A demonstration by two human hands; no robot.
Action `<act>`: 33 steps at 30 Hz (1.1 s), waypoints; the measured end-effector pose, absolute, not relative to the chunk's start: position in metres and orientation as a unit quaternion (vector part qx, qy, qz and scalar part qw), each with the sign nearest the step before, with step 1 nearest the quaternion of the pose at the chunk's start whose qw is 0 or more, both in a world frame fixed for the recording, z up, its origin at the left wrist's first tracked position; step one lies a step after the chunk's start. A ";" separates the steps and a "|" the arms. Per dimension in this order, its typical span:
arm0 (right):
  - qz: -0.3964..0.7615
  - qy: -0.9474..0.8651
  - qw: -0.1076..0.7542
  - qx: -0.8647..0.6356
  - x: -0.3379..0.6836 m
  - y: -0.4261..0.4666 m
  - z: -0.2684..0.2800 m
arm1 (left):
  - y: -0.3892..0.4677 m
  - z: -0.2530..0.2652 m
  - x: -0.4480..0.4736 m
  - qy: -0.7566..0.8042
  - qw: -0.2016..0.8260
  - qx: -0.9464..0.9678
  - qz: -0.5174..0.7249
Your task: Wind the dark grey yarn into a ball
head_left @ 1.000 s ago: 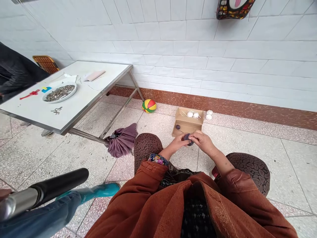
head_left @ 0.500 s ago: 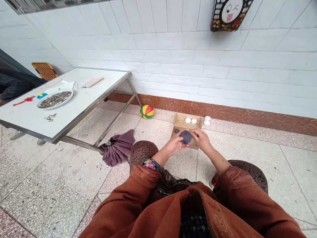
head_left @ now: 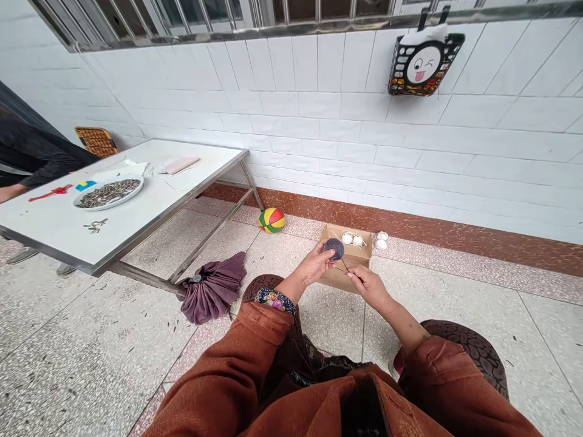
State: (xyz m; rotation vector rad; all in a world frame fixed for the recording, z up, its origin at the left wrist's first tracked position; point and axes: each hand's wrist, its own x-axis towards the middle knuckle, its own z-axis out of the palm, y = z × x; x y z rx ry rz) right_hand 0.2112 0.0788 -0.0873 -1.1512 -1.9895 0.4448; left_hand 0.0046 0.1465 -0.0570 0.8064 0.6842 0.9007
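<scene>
My left hand [head_left: 317, 265] is closed around a dark purple-grey ball of yarn [head_left: 334, 247], held above an open cardboard box [head_left: 337, 280]. From the ball a short taut strand of yarn [head_left: 345, 264] runs down to my right hand [head_left: 370, 287], whose fingertips pinch it. Inside the box, at its far side, lie two white balls [head_left: 347, 238] with loose white thread. Two more white balls [head_left: 381, 244] rest on the floor just right of the box. My hands and the ball hide part of the box's inside.
A white table [head_left: 182, 194] on the left bears a plate of sunflower seeds [head_left: 109, 194]. Beneath its near corner lies a purple folded umbrella-like cloth [head_left: 214, 288]. A colourful ball [head_left: 272, 220] sits near the wall. A person's dark sleeve [head_left: 40, 152] shows far left. A black basket [head_left: 423, 67] hangs above.
My right hand has moved down and away from the yarn ball, drawing out a strand. My left hand has raised and turned the ball slightly leftward. The view has tilted up.
</scene>
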 end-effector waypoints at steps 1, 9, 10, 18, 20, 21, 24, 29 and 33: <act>0.162 -0.796 0.377 -0.445 0.210 0.078 -0.083 | 0.145 -0.059 0.005 0.321 0.762 0.382 0.413; 0.070 -0.868 0.321 -0.373 0.206 0.099 -0.044 | 0.142 -0.063 0.006 0.385 0.693 0.471 0.387; 0.062 -0.867 0.322 -0.374 0.208 0.104 -0.042 | 0.142 -0.063 0.006 0.386 0.692 0.480 0.376; 0.121 -0.823 0.377 -0.407 0.223 0.142 -0.052 | 0.134 -0.060 0.010 0.338 0.737 0.503 0.300; 0.160 -0.794 0.405 -0.424 0.224 0.147 -0.059 | 0.134 -0.057 0.012 0.315 0.765 0.476 0.298; 0.182 -0.779 0.413 -0.436 0.225 0.148 -0.062 | 0.133 -0.057 0.013 0.303 0.780 0.457 0.300; 0.239 -0.743 0.410 -0.473 0.227 0.148 -0.073 | 0.134 -0.056 0.015 0.270 0.815 0.397 0.324; 0.243 -0.747 0.377 -0.491 0.229 0.137 -0.083 | 0.136 -0.058 0.020 0.270 0.815 0.357 0.369; 0.227 -0.796 0.337 -0.448 0.229 0.119 -0.080 | 0.141 -0.057 0.024 0.296 0.784 0.349 0.419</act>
